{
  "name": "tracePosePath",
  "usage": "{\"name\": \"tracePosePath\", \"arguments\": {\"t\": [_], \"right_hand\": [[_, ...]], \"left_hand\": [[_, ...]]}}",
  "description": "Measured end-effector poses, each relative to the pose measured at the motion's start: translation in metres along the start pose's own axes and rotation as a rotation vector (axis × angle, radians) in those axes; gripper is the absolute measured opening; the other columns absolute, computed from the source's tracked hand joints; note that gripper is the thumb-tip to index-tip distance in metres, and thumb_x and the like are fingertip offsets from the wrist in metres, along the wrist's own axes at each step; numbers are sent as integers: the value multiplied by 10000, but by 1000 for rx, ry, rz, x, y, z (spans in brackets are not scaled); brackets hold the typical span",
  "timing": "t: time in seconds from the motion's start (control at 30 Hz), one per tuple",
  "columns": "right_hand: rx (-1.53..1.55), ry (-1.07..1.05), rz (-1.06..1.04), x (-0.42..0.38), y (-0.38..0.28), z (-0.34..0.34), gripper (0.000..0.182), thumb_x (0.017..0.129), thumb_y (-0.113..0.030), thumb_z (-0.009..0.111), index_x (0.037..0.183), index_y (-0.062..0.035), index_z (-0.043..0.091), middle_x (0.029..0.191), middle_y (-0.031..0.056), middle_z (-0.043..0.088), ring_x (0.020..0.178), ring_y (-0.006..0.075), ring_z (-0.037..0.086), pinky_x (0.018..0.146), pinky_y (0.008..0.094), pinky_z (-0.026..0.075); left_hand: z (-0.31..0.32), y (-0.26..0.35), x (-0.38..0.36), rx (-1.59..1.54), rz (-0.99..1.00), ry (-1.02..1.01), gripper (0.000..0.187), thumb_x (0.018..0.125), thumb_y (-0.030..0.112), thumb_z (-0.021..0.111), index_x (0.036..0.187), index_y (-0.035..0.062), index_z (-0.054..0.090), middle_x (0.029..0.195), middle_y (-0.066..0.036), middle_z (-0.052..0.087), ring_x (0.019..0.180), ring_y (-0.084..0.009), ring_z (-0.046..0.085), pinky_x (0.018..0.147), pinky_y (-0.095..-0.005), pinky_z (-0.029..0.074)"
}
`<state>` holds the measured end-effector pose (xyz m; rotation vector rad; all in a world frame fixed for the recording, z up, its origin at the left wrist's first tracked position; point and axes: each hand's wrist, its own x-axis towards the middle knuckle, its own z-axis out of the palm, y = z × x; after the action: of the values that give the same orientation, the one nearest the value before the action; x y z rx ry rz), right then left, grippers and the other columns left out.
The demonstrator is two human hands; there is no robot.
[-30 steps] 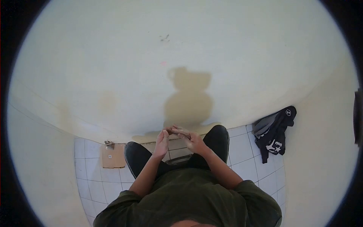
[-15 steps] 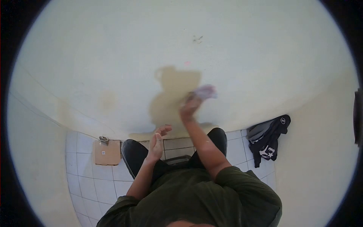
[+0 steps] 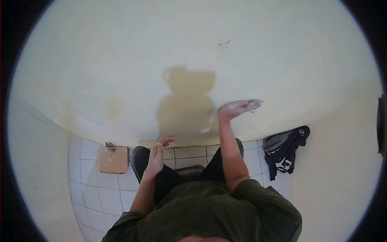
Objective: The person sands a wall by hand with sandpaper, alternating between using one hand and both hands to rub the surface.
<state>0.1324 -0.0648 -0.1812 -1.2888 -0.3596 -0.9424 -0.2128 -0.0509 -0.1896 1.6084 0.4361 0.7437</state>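
My right hand [image 3: 242, 107] is up against the pale wall [image 3: 290, 68], its fingers stretched out to the right. A whitish patch covers the fingers, and a small bluish-white spot shows just under them; I cannot tell whether something thin lies beneath. Lower and to the left, my left hand [image 3: 158, 155] hovers in front of my knee with loosely extended fingers and nothing in it. Its palm looks pale and dusty. My shadow [image 3: 187, 105] falls on the wall between and above the two hands.
On the tiled floor at left lies a cardboard box [image 3: 113, 161] with a small dark device [image 3: 109, 146] and a thin cable. A dark jacket [image 3: 286, 149] with white print lies at right by the side wall. Small dark marks [image 3: 224, 43] show higher on the wall.
My right hand has swept to the right along the wall, its fingers less blurred now. My left hand has shifted slightly left and stays empty.
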Motion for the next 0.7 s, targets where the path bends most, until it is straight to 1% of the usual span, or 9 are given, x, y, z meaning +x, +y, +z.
{"name": "tracePosePath", "arguments": {"t": [0.13,0.2,0.27,0.37,0.43,0.5,0.53,0.6,0.7], "right_hand": [[-235,-265,-237,-77,-71,18,658,1052,-155,376,1560,107,51,1646,307,40,1526,481,48,1227,572,53],[-66,-454,-343,-133,-83,19,669,1025,-212,453,1598,-13,169,1631,337,65,1497,532,128,1213,610,85],[-119,-773,-591,-165,-72,9,588,993,-296,520,1559,-194,396,1625,229,259,1489,480,220,1187,625,170],[-83,-904,-723,-134,-43,-3,489,968,-301,568,1456,-286,547,1545,123,429,1407,380,399,1152,592,285],[-160,-1006,-589,-82,-43,-25,463,950,-279,597,1412,-300,586,1430,57,551,1331,325,484,1128,570,339],[-165,-768,-568,-45,-6,-38,472,922,-236,614,1392,-200,593,1343,133,611,1297,374,513,1128,595,319],[-94,-693,-565,-22,12,-42,518,939,-224,587,1427,-57,533,1421,210,540,1379,401,437,1173,606,242],[-162,-449,-473,14,15,-47,543,1012,-188,484,1473,84,397,1551,278,364,1482,422,280,1219,586,145],[-72,-121,45,21,18,-36,548,1069,-162,333,1500,165,245,1624,312,159,1529,438,111,1244,549,70]], "left_hand": [[17,29,11,45,38,-24,784,1058,616,214,1198,-20,650,1305,-160,607,1244,-274,551,1049,-410,413],[20,27,16,63,58,-49,780,1060,609,216,1189,-19,660,1301,-166,611,1246,-280,549,1046,-414,415],[24,27,15,69,62,-84,775,1062,604,219,1183,-17,667,1294,-172,616,1245,-284,549,1043,-415,417],[20,30,15,64,71,-137,750,1070,578,229,1179,-16,672,1285,-177,622,1233,-288,556,1040,-407,420],[15,32,12,32,80,-163,710,1085,536,238,1176,-16,674,1286,-178,621,1216,-286,565,1039,-396,421],[11,24,6,-16,25,-131,708,1085,535,242,1176,-17,675,1278,-174,626,1207,-279,569,1032,-393,426],[8,19,3,-40,0,-113,706,1085,535,244,1176,-17,676,1274,-172,629,1203,-275,571,1028,-391,429],[3,12,-1,-48,-15,-123,708,1084,539,247,1174,-15,678,1271,-166,632,1197,-269,573,1029,-387,429],[-5,7,-4,-70,-15,-125,708,1083,542,249,1172,-11,681,1265,-160,639,1192,-263,574,1024,-383,432]]}}
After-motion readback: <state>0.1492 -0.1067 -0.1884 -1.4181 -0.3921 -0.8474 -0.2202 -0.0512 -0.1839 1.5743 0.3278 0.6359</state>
